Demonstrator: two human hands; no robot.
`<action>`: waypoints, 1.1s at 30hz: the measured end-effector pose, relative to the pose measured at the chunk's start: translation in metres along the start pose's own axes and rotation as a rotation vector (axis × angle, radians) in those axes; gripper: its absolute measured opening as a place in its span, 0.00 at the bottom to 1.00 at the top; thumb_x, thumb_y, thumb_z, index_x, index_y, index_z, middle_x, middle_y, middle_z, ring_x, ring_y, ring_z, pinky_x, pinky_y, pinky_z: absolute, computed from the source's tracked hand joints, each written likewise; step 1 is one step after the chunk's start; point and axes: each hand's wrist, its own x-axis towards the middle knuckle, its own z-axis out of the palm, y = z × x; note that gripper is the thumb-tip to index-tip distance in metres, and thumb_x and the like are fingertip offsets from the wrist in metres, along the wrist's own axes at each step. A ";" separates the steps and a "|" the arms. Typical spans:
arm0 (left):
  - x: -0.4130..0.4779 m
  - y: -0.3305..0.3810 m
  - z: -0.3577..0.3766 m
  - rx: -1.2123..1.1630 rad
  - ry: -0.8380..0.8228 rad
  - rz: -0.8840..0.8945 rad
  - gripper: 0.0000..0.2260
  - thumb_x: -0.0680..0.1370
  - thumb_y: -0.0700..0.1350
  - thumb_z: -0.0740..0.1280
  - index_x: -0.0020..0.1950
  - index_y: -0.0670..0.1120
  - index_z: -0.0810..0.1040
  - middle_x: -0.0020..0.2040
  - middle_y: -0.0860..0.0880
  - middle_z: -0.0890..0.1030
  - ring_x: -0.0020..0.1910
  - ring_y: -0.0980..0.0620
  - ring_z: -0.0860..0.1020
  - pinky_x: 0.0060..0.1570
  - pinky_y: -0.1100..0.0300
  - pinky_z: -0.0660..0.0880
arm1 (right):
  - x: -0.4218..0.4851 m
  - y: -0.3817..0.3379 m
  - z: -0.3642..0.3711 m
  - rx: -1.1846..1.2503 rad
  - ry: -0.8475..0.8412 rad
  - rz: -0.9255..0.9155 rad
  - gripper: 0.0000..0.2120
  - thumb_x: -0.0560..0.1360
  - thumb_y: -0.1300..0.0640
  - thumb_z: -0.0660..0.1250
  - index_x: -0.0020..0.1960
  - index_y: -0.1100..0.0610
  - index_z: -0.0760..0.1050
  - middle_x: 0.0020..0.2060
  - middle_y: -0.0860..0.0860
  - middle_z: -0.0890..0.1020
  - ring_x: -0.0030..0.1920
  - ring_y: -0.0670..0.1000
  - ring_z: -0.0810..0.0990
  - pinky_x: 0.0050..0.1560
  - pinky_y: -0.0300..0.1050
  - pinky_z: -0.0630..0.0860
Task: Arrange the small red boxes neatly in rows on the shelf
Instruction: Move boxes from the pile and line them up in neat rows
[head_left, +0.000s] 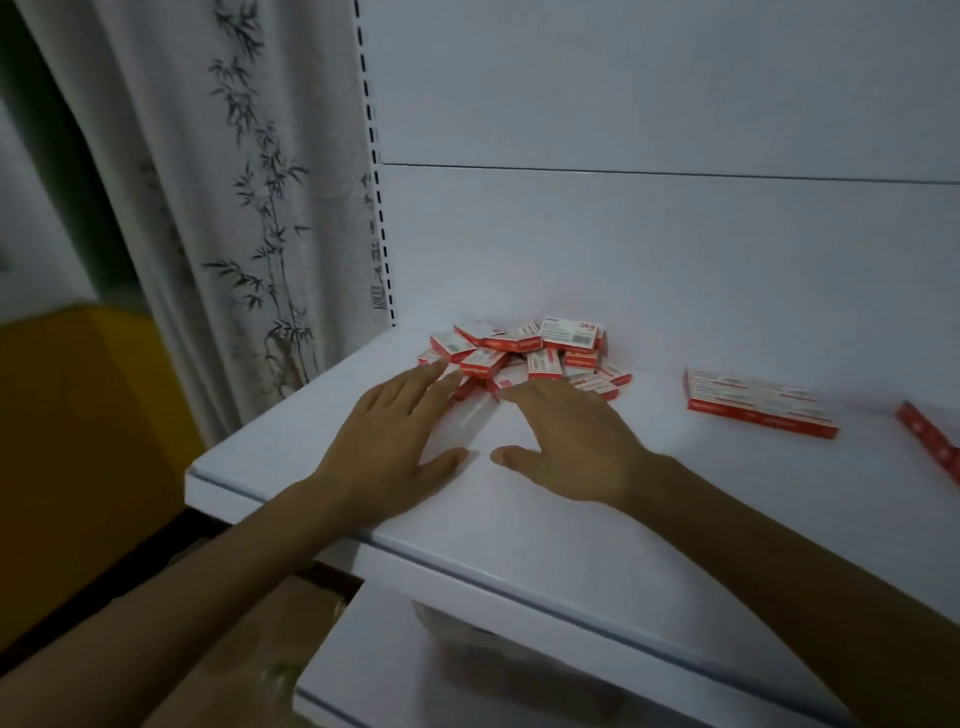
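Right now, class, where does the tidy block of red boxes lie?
In the head view the block lies flat on the shelf, right of centre, apart from the loose pile to its left.

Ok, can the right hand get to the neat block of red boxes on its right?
Probably yes: the right hand is by the loose pile, and only bare shelf lies between it and the neat block.
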 end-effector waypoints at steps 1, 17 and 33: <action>-0.004 -0.014 0.001 -0.017 -0.005 -0.019 0.34 0.74 0.67 0.53 0.76 0.53 0.53 0.76 0.51 0.56 0.74 0.50 0.57 0.69 0.55 0.55 | 0.010 -0.010 0.003 -0.015 0.003 -0.018 0.31 0.74 0.38 0.60 0.72 0.50 0.58 0.71 0.50 0.65 0.70 0.53 0.63 0.68 0.53 0.63; 0.027 -0.077 0.018 -0.332 -0.082 -0.146 0.41 0.64 0.71 0.67 0.72 0.58 0.59 0.61 0.57 0.77 0.58 0.55 0.74 0.52 0.57 0.73 | 0.060 -0.044 0.049 0.021 0.194 0.106 0.30 0.72 0.37 0.61 0.69 0.52 0.66 0.64 0.50 0.74 0.62 0.51 0.73 0.60 0.48 0.70; 0.029 -0.084 0.019 -1.043 -0.025 -0.179 0.19 0.82 0.51 0.52 0.46 0.46 0.81 0.36 0.51 0.84 0.34 0.52 0.82 0.40 0.53 0.79 | 0.060 -0.043 0.051 0.408 0.384 0.022 0.32 0.67 0.41 0.70 0.66 0.52 0.68 0.53 0.44 0.78 0.49 0.43 0.77 0.50 0.46 0.78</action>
